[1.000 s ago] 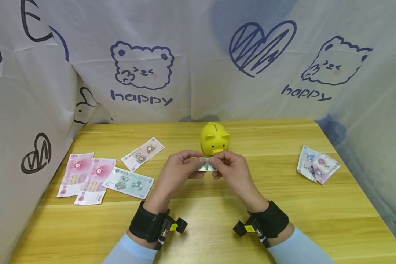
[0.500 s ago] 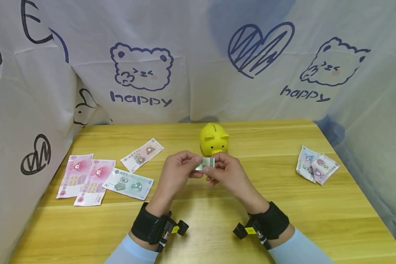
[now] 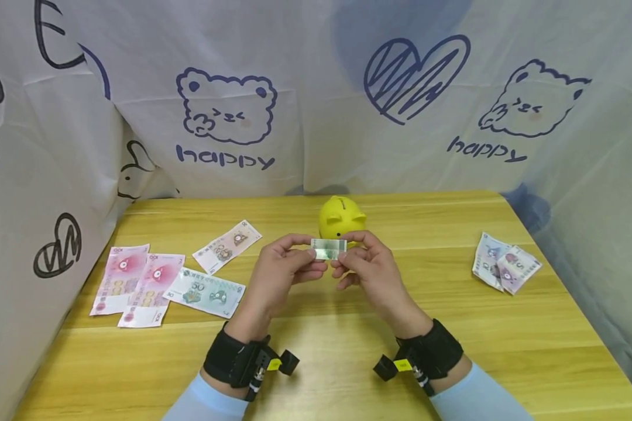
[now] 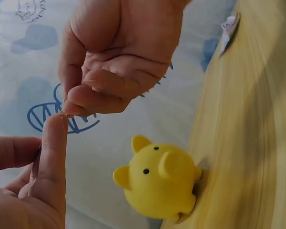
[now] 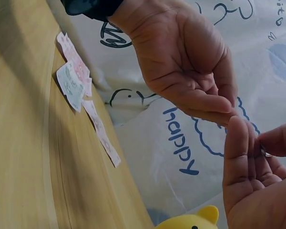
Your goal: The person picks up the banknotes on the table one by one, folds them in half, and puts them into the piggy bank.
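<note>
1. Left hand (image 3: 278,272) and right hand (image 3: 374,270): each grip pinches one end of the small green note (image 3: 329,249), presumably to hold it flat.
2. The note (apparently folded) hangs above the counter (image 3: 447,234), on the person's side of the yellow piggy bank (image 3: 341,215), whose slot (image 3: 344,204) faces up.
3. Pink and green notes (image 3: 205,292) lie leftward, an overlapping pair (image 3: 518,269) rightward, perhaps leaving working room between.

Wood-grain table (image 3: 505,339); white cloth (image 3: 323,152) behind, blue heart (image 3: 418,79).
</note>
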Demonstrator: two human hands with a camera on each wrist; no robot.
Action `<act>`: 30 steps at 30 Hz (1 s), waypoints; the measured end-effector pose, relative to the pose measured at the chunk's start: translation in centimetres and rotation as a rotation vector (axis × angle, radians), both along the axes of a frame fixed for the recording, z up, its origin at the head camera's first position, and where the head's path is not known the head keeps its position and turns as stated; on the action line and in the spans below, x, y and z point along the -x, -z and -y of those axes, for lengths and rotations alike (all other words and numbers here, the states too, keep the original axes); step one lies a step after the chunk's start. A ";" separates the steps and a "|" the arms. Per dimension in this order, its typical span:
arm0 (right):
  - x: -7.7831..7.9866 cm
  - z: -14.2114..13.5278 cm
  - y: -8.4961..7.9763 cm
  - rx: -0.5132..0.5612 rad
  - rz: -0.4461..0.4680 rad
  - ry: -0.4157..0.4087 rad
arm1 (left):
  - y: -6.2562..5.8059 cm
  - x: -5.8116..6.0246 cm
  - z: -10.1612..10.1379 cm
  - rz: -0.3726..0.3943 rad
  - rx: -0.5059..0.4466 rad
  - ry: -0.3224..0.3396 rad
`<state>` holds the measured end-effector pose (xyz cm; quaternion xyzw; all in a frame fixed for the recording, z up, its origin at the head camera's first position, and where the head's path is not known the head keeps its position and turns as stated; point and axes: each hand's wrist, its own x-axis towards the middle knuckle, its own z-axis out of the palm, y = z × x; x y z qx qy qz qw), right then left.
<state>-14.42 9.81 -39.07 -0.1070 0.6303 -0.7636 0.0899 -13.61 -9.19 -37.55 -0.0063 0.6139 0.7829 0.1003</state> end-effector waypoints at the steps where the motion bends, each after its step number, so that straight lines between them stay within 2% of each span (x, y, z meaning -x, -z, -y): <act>1: 0.0 0.0 0.0 0.009 -0.006 0.004 | -0.1 0.0 0.0 -0.002 -0.020 -0.007; 5: -0.1 0.1 0.1 0.022 -0.035 0.017 | -0.1 -0.1 -0.2 -0.023 -0.076 -0.011; 9: -0.2 0.1 0.2 0.018 -0.079 0.026 | -0.1 0.0 -0.2 -0.030 -0.089 -0.003; 15: -0.3 0.0 0.4 -0.001 -0.137 0.059 | -0.1 0.1 0.1 -0.023 -0.074 0.067; 18: -0.3 0.0 0.3 -0.014 -0.132 0.063 | -0.1 0.1 0.1 -0.034 -0.043 0.075; 25: -0.4 0.1 -0.1 -0.084 -0.105 0.043 | -0.1 -0.2 -0.2 -0.056 0.080 0.009; 30: -0.4 0.4 0.2 -0.207 -0.113 0.075 | -0.2 -0.4 -0.5 -0.066 0.134 0.053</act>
